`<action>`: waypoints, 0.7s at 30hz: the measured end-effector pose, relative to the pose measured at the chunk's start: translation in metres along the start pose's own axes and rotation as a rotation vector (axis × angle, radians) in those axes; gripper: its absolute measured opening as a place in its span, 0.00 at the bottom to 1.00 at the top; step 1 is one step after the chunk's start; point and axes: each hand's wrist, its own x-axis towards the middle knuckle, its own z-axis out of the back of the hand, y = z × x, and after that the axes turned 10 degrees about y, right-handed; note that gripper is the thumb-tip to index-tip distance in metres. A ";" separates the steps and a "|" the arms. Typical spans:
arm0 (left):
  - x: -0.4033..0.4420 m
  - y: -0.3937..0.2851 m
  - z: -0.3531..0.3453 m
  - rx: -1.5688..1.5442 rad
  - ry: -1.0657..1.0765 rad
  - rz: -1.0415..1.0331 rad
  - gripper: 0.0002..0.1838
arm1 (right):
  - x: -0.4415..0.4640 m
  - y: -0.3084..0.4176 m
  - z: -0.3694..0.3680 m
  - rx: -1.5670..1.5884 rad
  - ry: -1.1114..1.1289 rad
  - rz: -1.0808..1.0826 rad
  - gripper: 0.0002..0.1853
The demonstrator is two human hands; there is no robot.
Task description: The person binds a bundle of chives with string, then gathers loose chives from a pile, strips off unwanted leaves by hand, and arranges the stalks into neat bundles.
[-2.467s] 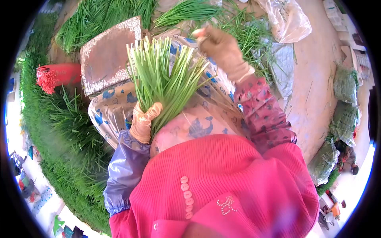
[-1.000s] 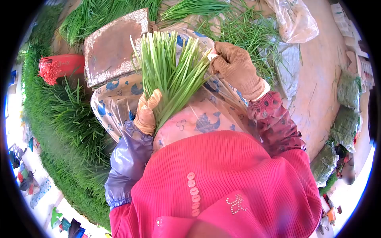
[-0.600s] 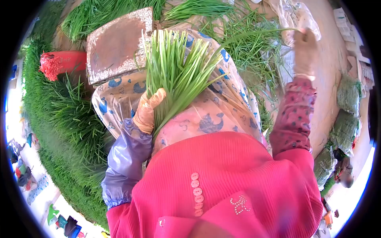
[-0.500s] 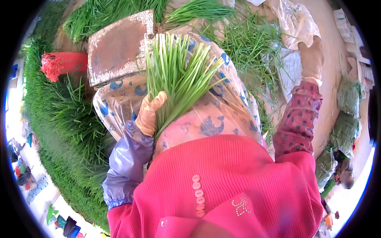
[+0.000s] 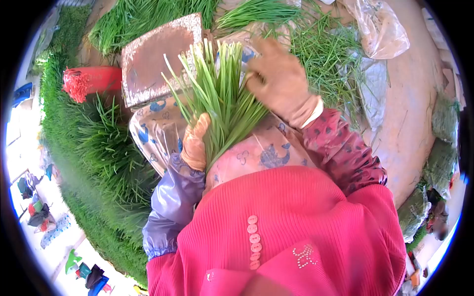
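My left hand (image 5: 195, 142), in a tan glove, is wrapped around the lower part of a bunch of garlic chives (image 5: 222, 93). The pale cut ends of the bunch fan upward and away from me, and the green leaves run down over my lap. At the right side of the bunch is my gloved right hand (image 5: 281, 81), its fingers bent and smeared by motion. Whether it grips any stalks cannot be made out. A clear plastic apron (image 5: 269, 157) with blue prints covers my lap beneath the bunch.
A worn board with a patterned rim (image 5: 163, 56) stands beyond my lap. Left of it lies a red roll of strands (image 5: 91, 80). Piled greens (image 5: 94, 143) fill the left side; loose leaves (image 5: 321, 64) and a plastic bag (image 5: 382, 29) lie on the ground at right.
My right hand has come from the plastic bag at far right to the right side of the bunch. The left hand keeps its hold, and the view has shifted slightly.
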 end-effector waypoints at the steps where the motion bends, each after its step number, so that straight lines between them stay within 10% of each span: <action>1: 0.000 0.002 0.003 -0.007 -0.006 0.000 0.16 | 0.001 -0.012 0.002 0.026 -0.106 -0.042 0.10; 4: 0.000 0.000 -0.002 -0.102 -0.059 -0.007 0.15 | 0.010 -0.079 0.025 -0.005 -0.415 -0.119 0.07; 9: 0.002 0.002 0.000 -0.111 -0.061 -0.020 0.16 | 0.007 -0.128 0.074 -0.470 -0.325 -0.580 0.14; 15: 0.003 0.004 0.000 -0.129 -0.022 -0.022 0.17 | 0.012 -0.008 0.035 0.323 -0.128 0.302 0.19; 21: 0.001 0.003 -0.003 -0.135 -0.014 -0.066 0.19 | 0.022 0.021 -0.008 0.214 0.075 0.345 0.16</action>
